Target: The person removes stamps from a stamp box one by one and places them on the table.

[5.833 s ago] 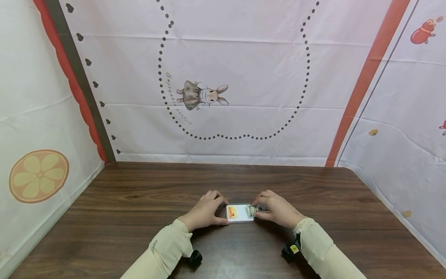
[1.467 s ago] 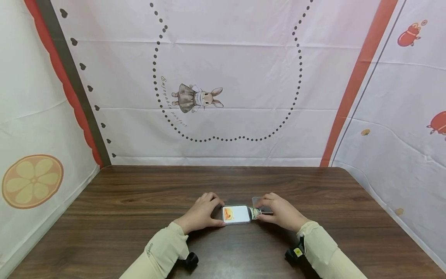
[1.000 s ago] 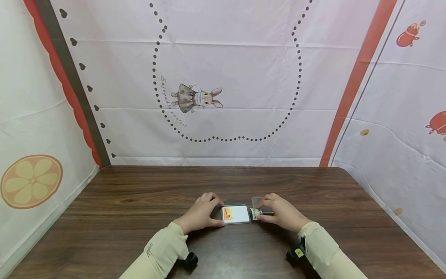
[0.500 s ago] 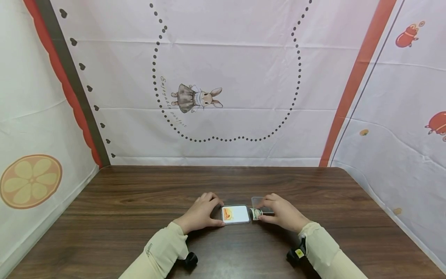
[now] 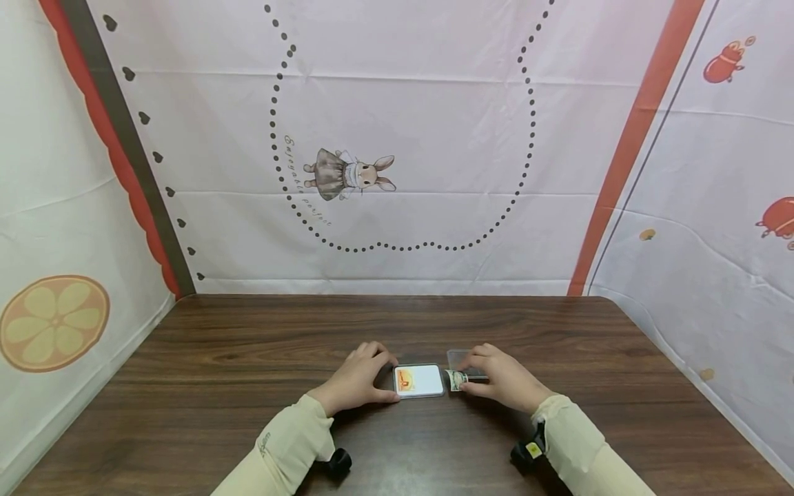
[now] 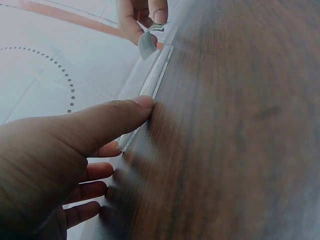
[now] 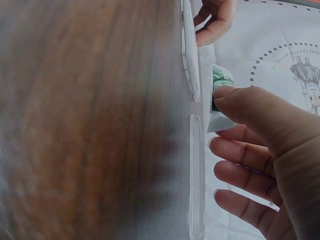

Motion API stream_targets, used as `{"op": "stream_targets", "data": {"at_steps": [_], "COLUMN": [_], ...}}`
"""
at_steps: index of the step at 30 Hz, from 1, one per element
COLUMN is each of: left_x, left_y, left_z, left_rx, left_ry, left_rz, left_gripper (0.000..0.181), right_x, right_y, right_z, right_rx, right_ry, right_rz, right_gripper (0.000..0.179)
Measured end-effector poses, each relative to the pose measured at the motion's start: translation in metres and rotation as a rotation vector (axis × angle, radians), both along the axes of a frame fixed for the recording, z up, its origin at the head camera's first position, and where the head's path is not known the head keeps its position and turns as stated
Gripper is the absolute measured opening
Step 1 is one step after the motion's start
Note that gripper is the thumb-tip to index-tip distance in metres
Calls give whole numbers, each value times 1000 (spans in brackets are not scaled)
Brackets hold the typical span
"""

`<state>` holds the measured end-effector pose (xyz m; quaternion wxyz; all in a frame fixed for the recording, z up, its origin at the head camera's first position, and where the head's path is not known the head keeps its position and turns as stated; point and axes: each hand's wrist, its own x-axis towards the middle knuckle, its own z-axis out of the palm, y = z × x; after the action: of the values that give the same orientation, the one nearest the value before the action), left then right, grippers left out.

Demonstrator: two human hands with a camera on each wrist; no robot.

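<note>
A flat clear plastic case (image 5: 428,381) lies on the table, its inside white with an orange-yellow patch at the left end. My left hand (image 5: 356,379) grips it at that end, thumb on the near edge and a fingertip on the far edge. Just past its right end, my right hand (image 5: 505,379) pinches a small green-and-white wrapped packet (image 7: 221,92) with serrated ends between thumb and finger. In the left wrist view the packet hangs curved above the end of the case. Beneath the right hand rests a second clear plastic piece (image 7: 196,175), partly hidden in the head view.
The brown wood-grain table (image 5: 279,324) has rounded far corners. White printed cloth (image 5: 409,124) hangs behind it and along both sides. A black wrist camera (image 5: 339,463) sits below the left sleeve, another camera (image 5: 526,455) below the right.
Since the oldest frame, the packet has moved right, from over the case's right end to beside it, and more of the second clear piece shows. Over the last second both hands stay nearly still.
</note>
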<state>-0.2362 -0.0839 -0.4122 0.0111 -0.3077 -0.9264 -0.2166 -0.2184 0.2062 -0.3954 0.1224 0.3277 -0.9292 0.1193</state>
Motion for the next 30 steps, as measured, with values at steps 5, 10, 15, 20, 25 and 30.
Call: {"op": "stream_targets", "data": {"at_steps": [5,10,15,20,25,30], "left_x": [0,-1,-1,-1,-2,-2], "left_y": [0,0,0,0,0,0], "left_z": [-1,-1,-2,-2,-2,-3], "left_rx": [-4,-3,-3,-1,-2,-5], "left_ry": [0,3,8,14,19,21], "left_rz": [0,-2,-3,-2,-1,1], "left_gripper": [52,52,52,52,53,53], "right_x": [1,1,2,3,4,5], "right_y": [0,1,1,2,4,6], "right_z": [0,0,1,1,1,0], "right_rx": [2,1,4,10,6,5], "right_ry": [-8,-7,-14,-30,-41,-43], "right_rz": [-6,-3,-5,-13,-18,-20], "right_gripper": [24,24,24,24,25,26]}}
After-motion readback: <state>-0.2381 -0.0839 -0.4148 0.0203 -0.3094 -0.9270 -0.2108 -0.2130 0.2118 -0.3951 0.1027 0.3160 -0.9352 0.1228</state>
